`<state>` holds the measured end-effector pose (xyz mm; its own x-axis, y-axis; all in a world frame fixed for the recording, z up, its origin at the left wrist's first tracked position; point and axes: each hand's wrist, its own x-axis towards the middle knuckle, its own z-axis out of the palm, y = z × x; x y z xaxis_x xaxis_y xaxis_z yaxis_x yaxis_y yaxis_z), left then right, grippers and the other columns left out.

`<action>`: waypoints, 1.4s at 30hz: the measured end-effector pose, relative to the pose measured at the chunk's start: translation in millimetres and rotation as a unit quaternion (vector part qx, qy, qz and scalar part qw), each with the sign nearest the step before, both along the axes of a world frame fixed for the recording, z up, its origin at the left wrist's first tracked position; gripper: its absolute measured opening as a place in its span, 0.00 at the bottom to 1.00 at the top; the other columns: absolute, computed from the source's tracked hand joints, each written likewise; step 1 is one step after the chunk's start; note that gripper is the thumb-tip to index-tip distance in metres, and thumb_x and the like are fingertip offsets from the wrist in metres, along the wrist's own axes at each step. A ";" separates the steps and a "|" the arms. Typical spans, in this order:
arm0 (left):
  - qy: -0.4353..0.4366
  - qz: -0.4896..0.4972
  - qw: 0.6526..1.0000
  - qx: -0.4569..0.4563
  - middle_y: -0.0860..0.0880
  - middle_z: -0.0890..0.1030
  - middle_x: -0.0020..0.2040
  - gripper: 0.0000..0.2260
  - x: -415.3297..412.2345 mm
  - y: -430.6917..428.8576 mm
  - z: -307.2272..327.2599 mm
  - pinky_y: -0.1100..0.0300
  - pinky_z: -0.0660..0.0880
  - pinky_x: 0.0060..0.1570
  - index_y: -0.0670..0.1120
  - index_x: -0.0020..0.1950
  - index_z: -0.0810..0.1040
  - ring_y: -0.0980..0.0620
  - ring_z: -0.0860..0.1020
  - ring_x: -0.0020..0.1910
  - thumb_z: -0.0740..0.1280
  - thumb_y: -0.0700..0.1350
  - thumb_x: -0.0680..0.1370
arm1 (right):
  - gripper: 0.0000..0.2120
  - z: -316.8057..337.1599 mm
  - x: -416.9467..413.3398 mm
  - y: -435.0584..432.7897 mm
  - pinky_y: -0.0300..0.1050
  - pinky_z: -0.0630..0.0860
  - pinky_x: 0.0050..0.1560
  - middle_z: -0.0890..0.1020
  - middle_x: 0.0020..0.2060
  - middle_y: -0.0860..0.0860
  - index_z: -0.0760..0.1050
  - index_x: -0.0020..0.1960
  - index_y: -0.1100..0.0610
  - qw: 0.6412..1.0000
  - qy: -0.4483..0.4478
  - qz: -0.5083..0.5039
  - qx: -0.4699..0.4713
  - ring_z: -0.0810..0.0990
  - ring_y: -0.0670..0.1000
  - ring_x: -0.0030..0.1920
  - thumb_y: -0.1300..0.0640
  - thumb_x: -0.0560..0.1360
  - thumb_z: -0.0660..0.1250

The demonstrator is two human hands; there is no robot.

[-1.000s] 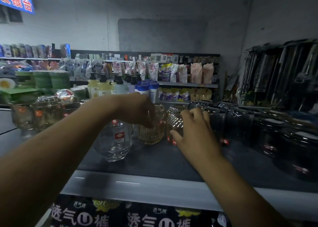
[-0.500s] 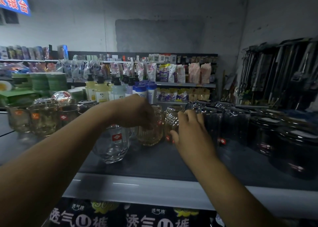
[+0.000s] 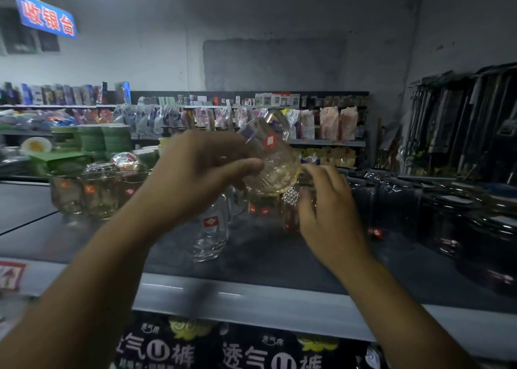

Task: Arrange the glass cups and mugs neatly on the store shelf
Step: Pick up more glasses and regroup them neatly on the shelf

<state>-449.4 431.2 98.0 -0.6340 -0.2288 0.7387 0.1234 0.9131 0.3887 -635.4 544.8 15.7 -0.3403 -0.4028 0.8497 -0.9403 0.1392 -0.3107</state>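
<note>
- While the left hand (image 3: 195, 178) pinches it between thumb and fingers, one ribbed glass mug (image 3: 272, 158) hangs tilted in the air above the shelf (image 3: 251, 256).
- Right hand (image 3: 327, 200): fingers curled around one textured glass (image 3: 292, 198) standing on the shelf.
- One clear mug (image 3: 209, 234) stands nearer, beneath the left hand.
- Three glasses (image 3: 98, 193) stand in a row far left.

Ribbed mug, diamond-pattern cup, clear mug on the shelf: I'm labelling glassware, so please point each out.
ribbed mug (image 3: 272, 170), head view, on its ribbed lower wall.
diamond-pattern cup (image 3: 292, 196), head view, on its textured side.
clear mug (image 3: 208, 237), head view, on its front wall.
</note>
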 end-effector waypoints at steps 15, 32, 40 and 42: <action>0.174 0.122 0.976 0.045 0.57 0.82 0.52 0.05 27.9 40.8 -98.3 0.68 0.76 0.43 0.50 0.52 0.86 0.58 0.82 0.48 0.72 0.44 0.78 | 0.21 27.9 44.8 31.4 0.38 0.73 0.28 0.86 0.48 0.48 0.79 0.58 0.49 0.905 -0.347 0.236 -0.073 0.81 0.43 0.35 0.40 0.70 0.75; 0.096 0.056 0.994 -0.008 0.51 0.69 0.61 0.18 35.3 -80.5 -107.5 0.70 0.74 0.53 0.53 0.54 0.80 0.58 0.73 0.61 0.70 0.64 0.72 | 0.38 8.9 45.7 -45.7 0.51 0.79 0.59 0.80 0.64 0.47 0.72 0.69 0.47 0.968 -0.129 -0.094 0.194 0.79 0.51 0.61 0.27 0.67 0.71; 0.094 0.048 0.994 -0.029 0.54 0.72 0.58 0.19 34.1 -87.1 -111.1 0.69 0.74 0.52 0.52 0.54 0.80 0.60 0.75 0.59 0.70 0.65 0.72 | 0.31 -9.3 43.6 -40.4 0.51 0.79 0.52 0.72 0.62 0.43 0.71 0.64 0.43 0.979 -0.044 -0.135 0.143 0.79 0.51 0.57 0.25 0.68 0.64; 0.086 0.046 0.995 -0.017 0.55 0.71 0.58 0.20 33.2 -88.3 -111.9 0.73 0.71 0.54 0.54 0.53 0.78 0.62 0.74 0.60 0.70 0.67 0.71 | 0.27 -11.1 43.2 -40.5 0.49 0.78 0.50 0.70 0.62 0.42 0.71 0.62 0.43 0.982 -0.036 -0.121 0.144 0.79 0.50 0.55 0.29 0.69 0.66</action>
